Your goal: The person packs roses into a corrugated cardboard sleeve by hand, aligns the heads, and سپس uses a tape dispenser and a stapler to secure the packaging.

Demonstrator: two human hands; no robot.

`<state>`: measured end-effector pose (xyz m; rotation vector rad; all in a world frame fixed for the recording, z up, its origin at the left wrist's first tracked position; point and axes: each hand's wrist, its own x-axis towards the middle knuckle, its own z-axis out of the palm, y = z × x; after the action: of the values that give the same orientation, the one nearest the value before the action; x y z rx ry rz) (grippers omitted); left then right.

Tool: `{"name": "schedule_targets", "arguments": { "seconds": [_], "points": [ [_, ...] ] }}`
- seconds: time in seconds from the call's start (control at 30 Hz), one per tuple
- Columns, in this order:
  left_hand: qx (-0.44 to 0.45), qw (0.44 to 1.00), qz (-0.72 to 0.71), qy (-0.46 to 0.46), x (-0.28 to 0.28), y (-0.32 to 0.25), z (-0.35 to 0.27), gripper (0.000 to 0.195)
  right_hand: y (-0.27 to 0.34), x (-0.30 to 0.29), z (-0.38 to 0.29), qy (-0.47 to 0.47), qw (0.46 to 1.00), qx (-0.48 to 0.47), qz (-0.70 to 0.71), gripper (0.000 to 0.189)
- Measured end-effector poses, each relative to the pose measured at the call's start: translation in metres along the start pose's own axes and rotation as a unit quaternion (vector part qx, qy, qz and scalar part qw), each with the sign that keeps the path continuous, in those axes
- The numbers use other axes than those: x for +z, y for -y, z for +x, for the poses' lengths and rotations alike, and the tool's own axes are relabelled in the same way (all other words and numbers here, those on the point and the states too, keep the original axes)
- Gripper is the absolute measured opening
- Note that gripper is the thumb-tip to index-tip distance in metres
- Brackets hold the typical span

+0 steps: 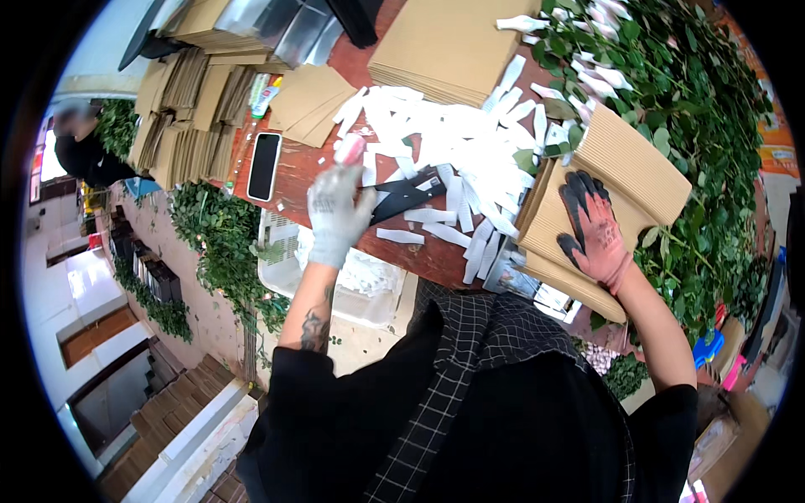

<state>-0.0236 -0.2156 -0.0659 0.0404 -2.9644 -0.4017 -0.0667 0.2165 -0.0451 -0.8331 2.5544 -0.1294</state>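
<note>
My left hand [339, 210], in a pale grey work glove, is over the table's front left part. At its fingertips is a small pink and white object [349, 149], blurred; whether the fingers grip it is unclear. My right hand [596, 232], in a red glove with black-coated fingers, lies spread on a folded sheet of corrugated cardboard [629, 170]. Whatever the cardboard covers is hidden. Many white mesh sleeves [434, 129] are heaped between my hands. A flat black strip [409, 196] lies among them, close to my left thumb.
A smartphone [265, 166] and glue tubes [263, 97] lie at left on the red table [302, 166]. Cardboard sheets [453, 44] are stacked behind. Leafy rose stems [685, 107], some buds sleeved, fill the right side. A white plastic crate [283, 236] stands below; a person [88, 144] is far left.
</note>
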Motion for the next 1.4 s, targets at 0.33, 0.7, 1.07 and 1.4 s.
{"name": "schedule_targets", "arguments": {
  "seconds": [0.33,0.7,1.07,1.4],
  "points": [
    [0.014,0.969,0.064,0.24,0.02,-0.035,0.029,0.062,0.003,-0.008,0.001,0.016,1.0,-0.006,-0.019,0.082],
    [0.037,0.967,0.071,0.242,0.01,-0.029,0.037,0.049,0.004,-0.006,0.002,-0.021,1.0,-0.01,-0.021,0.074],
    [0.402,0.866,0.131,0.267,0.03,-0.062,0.052,0.062,0.003,-0.003,0.004,-0.031,0.998,-0.02,-0.045,0.075],
    [0.029,0.793,-0.596,0.127,-0.014,-0.075,0.079,0.061,0.016,-0.022,0.006,0.0,1.0,0.002,0.003,0.075]
  ]
}}
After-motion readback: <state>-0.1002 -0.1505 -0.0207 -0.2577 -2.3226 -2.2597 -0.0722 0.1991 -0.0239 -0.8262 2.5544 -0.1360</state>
